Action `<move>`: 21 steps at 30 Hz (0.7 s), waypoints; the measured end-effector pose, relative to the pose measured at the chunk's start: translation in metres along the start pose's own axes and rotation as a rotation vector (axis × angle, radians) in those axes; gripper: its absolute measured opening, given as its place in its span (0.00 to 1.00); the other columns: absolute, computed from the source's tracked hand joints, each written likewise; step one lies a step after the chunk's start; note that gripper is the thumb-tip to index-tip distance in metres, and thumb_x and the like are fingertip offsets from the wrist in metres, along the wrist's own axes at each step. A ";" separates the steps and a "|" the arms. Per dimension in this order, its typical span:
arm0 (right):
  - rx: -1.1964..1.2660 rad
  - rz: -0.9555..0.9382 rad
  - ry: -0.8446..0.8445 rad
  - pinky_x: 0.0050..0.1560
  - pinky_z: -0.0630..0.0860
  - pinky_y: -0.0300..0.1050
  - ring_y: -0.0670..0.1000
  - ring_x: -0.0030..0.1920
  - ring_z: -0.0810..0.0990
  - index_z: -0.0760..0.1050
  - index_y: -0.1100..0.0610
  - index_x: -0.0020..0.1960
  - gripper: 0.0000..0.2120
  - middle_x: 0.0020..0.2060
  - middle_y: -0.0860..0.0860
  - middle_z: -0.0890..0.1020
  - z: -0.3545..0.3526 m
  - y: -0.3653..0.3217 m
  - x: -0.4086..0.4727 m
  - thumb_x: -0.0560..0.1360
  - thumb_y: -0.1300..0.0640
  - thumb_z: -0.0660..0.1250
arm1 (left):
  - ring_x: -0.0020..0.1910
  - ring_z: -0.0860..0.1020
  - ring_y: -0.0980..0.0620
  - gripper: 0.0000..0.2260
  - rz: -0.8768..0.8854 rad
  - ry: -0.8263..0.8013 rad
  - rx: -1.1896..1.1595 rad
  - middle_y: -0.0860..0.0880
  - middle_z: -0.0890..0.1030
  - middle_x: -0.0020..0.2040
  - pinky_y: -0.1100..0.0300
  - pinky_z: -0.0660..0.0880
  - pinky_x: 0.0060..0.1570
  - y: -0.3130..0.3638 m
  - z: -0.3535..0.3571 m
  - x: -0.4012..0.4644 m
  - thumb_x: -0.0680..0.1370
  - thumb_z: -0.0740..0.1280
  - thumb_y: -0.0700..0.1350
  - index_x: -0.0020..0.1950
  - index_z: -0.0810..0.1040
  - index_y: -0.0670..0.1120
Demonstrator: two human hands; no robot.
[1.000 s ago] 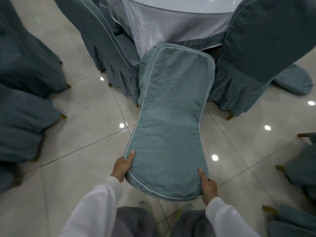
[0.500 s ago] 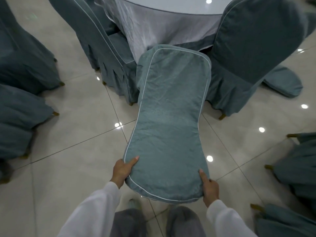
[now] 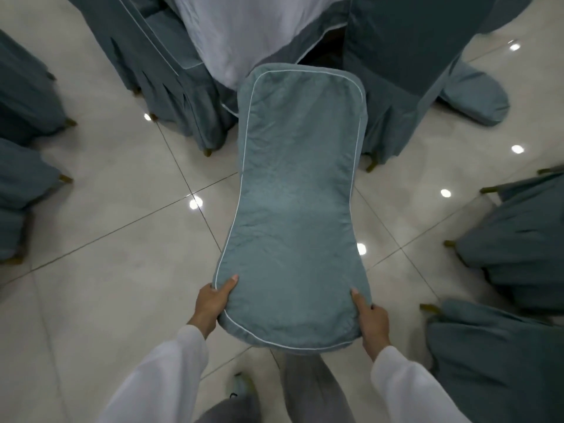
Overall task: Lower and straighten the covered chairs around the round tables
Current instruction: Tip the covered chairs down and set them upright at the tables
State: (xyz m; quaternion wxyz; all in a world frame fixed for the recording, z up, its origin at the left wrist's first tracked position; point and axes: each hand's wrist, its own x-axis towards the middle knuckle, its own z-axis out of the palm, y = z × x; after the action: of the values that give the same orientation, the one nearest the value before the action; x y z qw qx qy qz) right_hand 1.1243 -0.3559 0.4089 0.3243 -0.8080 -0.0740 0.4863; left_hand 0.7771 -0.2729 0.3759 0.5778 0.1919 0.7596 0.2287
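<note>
Teal fabric with pale piping covers the chair back (image 3: 293,209) that I hold tipped toward me, its far end lying against the tablecloth (image 3: 244,35). My left hand (image 3: 213,303) grips the near left corner, thumb on top; my right hand (image 3: 370,322) clasps the near right corner likewise. I judge it best to keep both grips level and let the chair down evenly, so it settles square in the gap between the covered chair ahead of my left hand (image 3: 158,62) and the one ahead of my right (image 3: 406,50). Glossy tile floor (image 3: 106,270) with grout lines lies beneath, probably slippery. More covered chairs (image 3: 512,239) crowd outside my right wrist.
</note>
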 end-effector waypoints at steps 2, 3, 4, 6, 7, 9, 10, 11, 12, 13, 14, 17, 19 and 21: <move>0.006 0.012 -0.001 0.44 0.81 0.47 0.57 0.46 0.85 0.82 0.60 0.49 0.21 0.46 0.55 0.86 0.000 0.011 -0.015 0.73 0.41 0.75 | 0.46 0.86 0.45 0.20 -0.014 -0.003 0.016 0.45 0.87 0.45 0.46 0.82 0.54 0.001 -0.014 -0.014 0.67 0.81 0.55 0.49 0.85 0.41; 0.003 0.022 0.000 0.46 0.82 0.49 0.57 0.47 0.84 0.81 0.60 0.50 0.21 0.46 0.55 0.85 0.000 0.013 -0.023 0.73 0.41 0.76 | 0.46 0.86 0.44 0.19 -0.016 0.000 0.008 0.45 0.87 0.46 0.46 0.82 0.54 0.000 -0.020 -0.020 0.68 0.81 0.53 0.49 0.84 0.40; -0.002 0.033 0.000 0.49 0.83 0.52 0.58 0.47 0.84 0.81 0.59 0.50 0.21 0.47 0.55 0.85 -0.001 0.015 -0.033 0.73 0.41 0.76 | 0.46 0.85 0.44 0.18 -0.024 0.003 -0.008 0.44 0.87 0.46 0.47 0.82 0.54 0.002 -0.027 -0.031 0.69 0.81 0.52 0.50 0.84 0.40; -0.021 0.044 0.004 0.53 0.83 0.57 0.59 0.48 0.84 0.81 0.61 0.52 0.24 0.48 0.56 0.85 -0.004 0.018 -0.049 0.72 0.39 0.76 | 0.46 0.85 0.43 0.21 -0.042 0.005 -0.024 0.42 0.86 0.48 0.47 0.82 0.53 0.003 -0.040 -0.049 0.69 0.81 0.52 0.52 0.84 0.39; -0.024 0.045 0.004 0.54 0.83 0.57 0.60 0.49 0.84 0.81 0.62 0.53 0.25 0.48 0.56 0.85 -0.007 0.018 -0.058 0.72 0.39 0.76 | 0.46 0.85 0.42 0.23 -0.050 0.006 -0.021 0.42 0.86 0.48 0.46 0.82 0.53 0.003 -0.046 -0.057 0.68 0.81 0.52 0.53 0.83 0.38; -0.007 0.038 -0.008 0.55 0.83 0.57 0.60 0.49 0.84 0.80 0.63 0.55 0.26 0.49 0.57 0.85 -0.013 0.015 -0.075 0.72 0.41 0.76 | 0.47 0.85 0.42 0.25 -0.066 -0.004 -0.022 0.41 0.86 0.48 0.45 0.82 0.54 0.006 -0.058 -0.078 0.67 0.82 0.53 0.54 0.83 0.36; 0.002 0.037 -0.015 0.55 0.83 0.58 0.61 0.50 0.84 0.80 0.64 0.56 0.26 0.50 0.57 0.85 -0.016 0.013 -0.083 0.73 0.42 0.76 | 0.47 0.85 0.41 0.28 -0.074 -0.002 -0.019 0.41 0.86 0.48 0.44 0.82 0.54 0.006 -0.063 -0.086 0.65 0.82 0.54 0.55 0.83 0.36; 0.002 0.039 -0.025 0.56 0.83 0.59 0.61 0.50 0.84 0.80 0.65 0.57 0.26 0.51 0.58 0.85 -0.021 0.011 -0.090 0.73 0.43 0.76 | 0.46 0.85 0.41 0.31 -0.085 0.001 0.001 0.41 0.86 0.48 0.44 0.82 0.53 0.003 -0.068 -0.090 0.62 0.83 0.57 0.54 0.83 0.36; 0.003 0.043 -0.038 0.56 0.83 0.60 0.61 0.50 0.84 0.79 0.65 0.58 0.26 0.51 0.58 0.85 -0.025 0.007 -0.097 0.72 0.44 0.77 | 0.46 0.85 0.41 0.35 -0.093 0.014 0.027 0.42 0.86 0.47 0.43 0.82 0.52 0.001 -0.071 -0.094 0.57 0.83 0.61 0.52 0.83 0.37; 0.015 0.045 -0.054 0.56 0.83 0.60 0.62 0.51 0.84 0.79 0.66 0.58 0.26 0.51 0.59 0.85 -0.029 0.004 -0.104 0.72 0.46 0.77 | 0.45 0.85 0.40 0.37 -0.092 0.031 0.031 0.42 0.86 0.46 0.43 0.83 0.51 -0.006 -0.077 -0.090 0.53 0.82 0.64 0.50 0.83 0.38; 0.023 0.051 -0.068 0.55 0.83 0.59 0.62 0.51 0.84 0.79 0.66 0.59 0.26 0.52 0.59 0.85 -0.030 0.002 -0.110 0.72 0.47 0.78 | 0.45 0.84 0.40 0.38 -0.093 0.052 0.029 0.42 0.85 0.46 0.43 0.83 0.51 -0.012 -0.080 -0.084 0.50 0.81 0.65 0.48 0.82 0.39; 0.051 0.054 -0.103 0.51 0.83 0.56 0.62 0.52 0.84 0.78 0.67 0.59 0.24 0.53 0.60 0.84 -0.032 -0.012 -0.131 0.72 0.53 0.79 | 0.46 0.84 0.39 0.35 -0.092 0.082 0.021 0.40 0.84 0.48 0.44 0.83 0.49 0.014 -0.084 -0.121 0.56 0.83 0.61 0.51 0.81 0.37; 0.083 0.054 -0.125 0.49 0.82 0.55 0.62 0.52 0.83 0.77 0.66 0.59 0.22 0.54 0.60 0.84 -0.031 -0.025 -0.140 0.72 0.56 0.78 | 0.46 0.83 0.39 0.29 -0.093 0.081 -0.015 0.38 0.83 0.50 0.48 0.82 0.46 0.036 -0.083 -0.143 0.66 0.82 0.53 0.56 0.79 0.34; 0.104 0.046 -0.133 0.45 0.81 0.51 0.61 0.52 0.83 0.77 0.67 0.61 0.23 0.54 0.60 0.84 -0.029 -0.041 -0.145 0.72 0.57 0.78 | 0.47 0.82 0.39 0.25 -0.083 0.084 -0.031 0.37 0.82 0.52 0.49 0.81 0.46 0.053 -0.080 -0.151 0.71 0.80 0.50 0.57 0.78 0.34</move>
State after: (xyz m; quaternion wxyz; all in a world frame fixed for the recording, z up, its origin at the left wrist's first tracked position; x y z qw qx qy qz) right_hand 1.0822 -0.4004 0.5492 0.3491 -0.7575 -0.0514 0.5492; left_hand 0.7407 -0.3236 0.5436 0.5573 0.1415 0.7868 0.2241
